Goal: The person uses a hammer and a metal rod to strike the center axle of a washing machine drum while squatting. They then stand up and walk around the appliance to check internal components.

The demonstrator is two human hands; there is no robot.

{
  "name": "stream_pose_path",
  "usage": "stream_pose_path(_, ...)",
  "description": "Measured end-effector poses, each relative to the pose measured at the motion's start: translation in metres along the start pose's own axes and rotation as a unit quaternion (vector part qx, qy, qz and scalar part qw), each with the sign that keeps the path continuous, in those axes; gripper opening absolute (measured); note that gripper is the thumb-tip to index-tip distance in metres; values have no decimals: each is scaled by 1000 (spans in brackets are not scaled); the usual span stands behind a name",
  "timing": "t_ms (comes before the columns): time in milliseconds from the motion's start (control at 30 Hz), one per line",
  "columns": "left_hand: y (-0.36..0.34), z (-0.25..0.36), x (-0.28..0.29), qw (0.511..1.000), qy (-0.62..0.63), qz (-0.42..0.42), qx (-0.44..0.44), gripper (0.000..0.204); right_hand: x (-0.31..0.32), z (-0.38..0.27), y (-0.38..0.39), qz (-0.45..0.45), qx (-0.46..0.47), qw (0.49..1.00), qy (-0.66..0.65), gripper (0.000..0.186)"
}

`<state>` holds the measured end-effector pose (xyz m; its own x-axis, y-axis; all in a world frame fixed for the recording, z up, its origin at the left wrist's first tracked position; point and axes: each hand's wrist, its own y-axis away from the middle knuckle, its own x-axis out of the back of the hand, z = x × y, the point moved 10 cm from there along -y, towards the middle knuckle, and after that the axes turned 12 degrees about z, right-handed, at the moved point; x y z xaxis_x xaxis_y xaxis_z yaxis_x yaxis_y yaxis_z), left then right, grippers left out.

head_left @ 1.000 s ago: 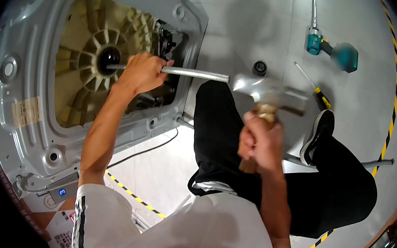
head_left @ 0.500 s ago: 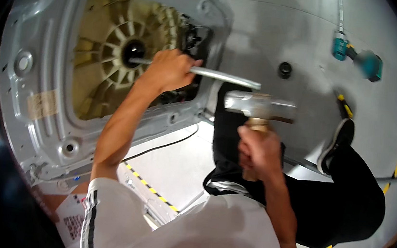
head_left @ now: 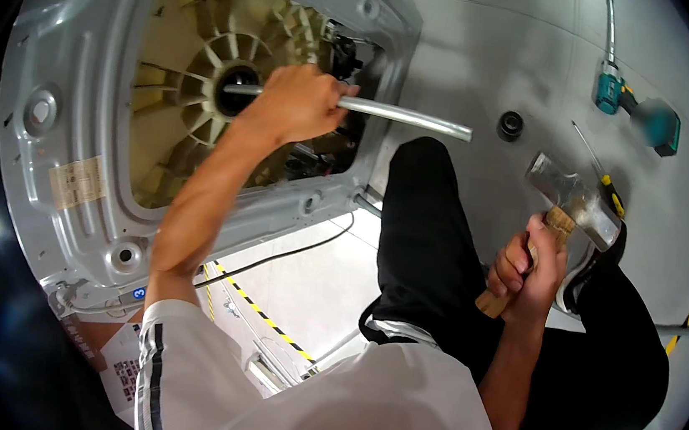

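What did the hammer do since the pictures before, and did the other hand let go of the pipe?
The right hand swung the hammer back, away from the free end of the metal pipe, which it had been close to. No, the left hand keeps gripping the pipe, whose far end stays in the hub of the cream plastic drum. The teal power tool lies where it was on the floor.

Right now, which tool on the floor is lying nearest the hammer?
The screwdriver with the yellow-and-black handle: its handle lies right beside the hammer head. The teal power tool lies farther off, toward the top of the picture.
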<state>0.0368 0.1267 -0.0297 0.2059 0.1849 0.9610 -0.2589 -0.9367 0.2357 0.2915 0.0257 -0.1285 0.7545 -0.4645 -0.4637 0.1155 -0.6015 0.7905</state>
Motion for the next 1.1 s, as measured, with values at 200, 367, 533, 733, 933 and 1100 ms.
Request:
stream_pose_path(200, 8, 2, 0, 1000, -10, 0, 2, 21, 5, -34, 11, -3, 61, 996, -59, 12)
stream_pose_path(367, 10, 1, -1, 1000, 1, -8, 10, 19, 6, -42, 36, 27, 106, 994, -19, 12)
stream_pose_path(533, 11, 4, 11, 1000, -3, 26, -2, 18, 12, -54, 31, -7, 156, 971, -178, 17)
stream_pose_path(733, 21, -1, -18, 999, -27, -31, 2, 20, -35, 49, 44, -44, -36, 991, 125, 24)
stream_pose_path(933, 18, 10, 13, 997, 25, 66, -29, 20, 20, -22, 31, 91, 125, 983, -96, 20)
stream_pose_path(1100, 12, 0, -4, 1000, 16, 17, -5, 15, -51, 57, 39, -68, -35, 996, 43, 20)
